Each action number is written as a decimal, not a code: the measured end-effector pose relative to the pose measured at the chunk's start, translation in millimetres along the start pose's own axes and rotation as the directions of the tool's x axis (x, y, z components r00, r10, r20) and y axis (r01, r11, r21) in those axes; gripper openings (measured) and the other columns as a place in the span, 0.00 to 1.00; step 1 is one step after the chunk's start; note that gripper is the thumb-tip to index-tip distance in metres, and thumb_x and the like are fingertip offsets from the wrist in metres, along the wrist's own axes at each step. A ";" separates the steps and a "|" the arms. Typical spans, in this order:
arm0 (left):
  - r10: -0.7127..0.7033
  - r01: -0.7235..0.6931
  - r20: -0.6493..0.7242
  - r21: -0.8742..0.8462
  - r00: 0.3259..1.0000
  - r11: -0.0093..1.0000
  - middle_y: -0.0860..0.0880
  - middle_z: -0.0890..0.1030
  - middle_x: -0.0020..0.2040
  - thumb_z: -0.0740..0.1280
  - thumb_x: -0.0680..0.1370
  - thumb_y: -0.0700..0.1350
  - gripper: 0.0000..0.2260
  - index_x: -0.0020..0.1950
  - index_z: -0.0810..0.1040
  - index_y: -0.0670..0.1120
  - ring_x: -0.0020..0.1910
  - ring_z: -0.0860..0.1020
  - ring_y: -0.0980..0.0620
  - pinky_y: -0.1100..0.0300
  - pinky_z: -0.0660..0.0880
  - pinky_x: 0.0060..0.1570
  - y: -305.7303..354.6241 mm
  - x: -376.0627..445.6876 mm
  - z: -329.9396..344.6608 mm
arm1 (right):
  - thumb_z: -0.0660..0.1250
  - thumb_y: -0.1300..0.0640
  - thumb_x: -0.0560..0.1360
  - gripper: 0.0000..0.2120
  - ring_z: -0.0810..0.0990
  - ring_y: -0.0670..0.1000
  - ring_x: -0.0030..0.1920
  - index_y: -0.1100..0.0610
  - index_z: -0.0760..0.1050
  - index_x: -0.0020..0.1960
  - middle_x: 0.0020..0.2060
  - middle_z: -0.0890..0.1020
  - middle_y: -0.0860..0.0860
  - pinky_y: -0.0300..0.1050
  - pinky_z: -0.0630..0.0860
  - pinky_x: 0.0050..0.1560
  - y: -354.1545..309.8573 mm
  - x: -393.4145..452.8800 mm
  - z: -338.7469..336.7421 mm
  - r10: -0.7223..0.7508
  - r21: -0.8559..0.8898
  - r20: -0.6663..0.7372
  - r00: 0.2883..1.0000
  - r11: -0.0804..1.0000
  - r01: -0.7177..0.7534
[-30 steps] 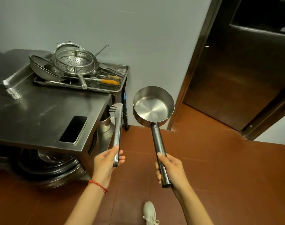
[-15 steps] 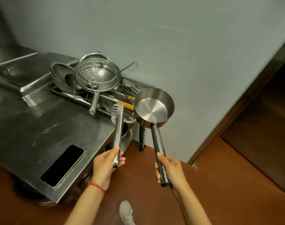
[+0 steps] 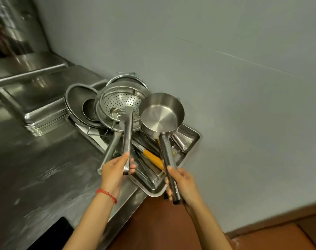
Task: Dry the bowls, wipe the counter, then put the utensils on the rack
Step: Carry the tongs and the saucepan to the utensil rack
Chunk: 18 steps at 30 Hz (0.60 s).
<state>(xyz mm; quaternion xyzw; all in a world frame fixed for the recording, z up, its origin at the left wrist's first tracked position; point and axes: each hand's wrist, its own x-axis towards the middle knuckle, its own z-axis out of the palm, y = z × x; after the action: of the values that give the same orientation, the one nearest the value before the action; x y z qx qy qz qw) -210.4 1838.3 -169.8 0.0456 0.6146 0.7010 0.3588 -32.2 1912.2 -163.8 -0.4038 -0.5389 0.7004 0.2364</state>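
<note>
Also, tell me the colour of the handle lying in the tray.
Orange handle, head view.

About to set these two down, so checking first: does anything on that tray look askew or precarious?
Yes. The tray juts past the counter corner, its near corner over the floor. The perforated colander leans tilted on a jumbled pile. Nothing looks spilled or damaged.

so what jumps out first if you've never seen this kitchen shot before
The shiny round steel saucepan, held up by its long handle in the right hand, sits at the centre of the view. Beside it the left hand holds flat steel tongs over a crowded rectangular steel tray at the counter's corner by the wall, piled with a perforated steel colander and an orange-handled utensil.
</note>
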 end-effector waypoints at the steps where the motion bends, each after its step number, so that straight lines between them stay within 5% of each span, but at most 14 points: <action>1: -0.003 0.003 -0.022 -0.010 1.000 1.000 0.46 0.83 0.30 0.70 0.73 0.45 0.09 0.40 0.80 0.39 0.26 0.80 0.55 0.67 0.76 0.25 3.7 12.1 5.1 | 0.65 0.51 0.75 0.13 0.73 0.50 0.19 0.60 0.72 0.38 0.24 0.76 0.52 0.39 0.71 0.20 -5.2 14.3 0.7 -0.001 -0.005 0.018 1.000 1.000 0.001; 18: -0.120 0.078 -0.318 -0.140 0.941 0.987 0.44 0.81 0.29 0.70 0.73 0.46 0.12 0.38 0.77 0.37 0.22 0.78 0.54 0.65 0.76 0.23 36.4 155.4 69.2 | 0.63 0.54 0.77 0.09 0.73 0.48 0.21 0.59 0.72 0.42 0.25 0.76 0.51 0.39 0.71 0.22 -81.2 207.9 14.3 0.190 -0.163 0.322 0.928 0.976 -0.143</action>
<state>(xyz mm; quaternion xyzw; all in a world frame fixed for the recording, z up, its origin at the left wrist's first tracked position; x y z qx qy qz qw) -306.4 1983.1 -179.3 -0.1242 0.6216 0.7171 0.2897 -169.2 2088.4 -150.3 -0.3383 -0.5817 0.7379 0.0525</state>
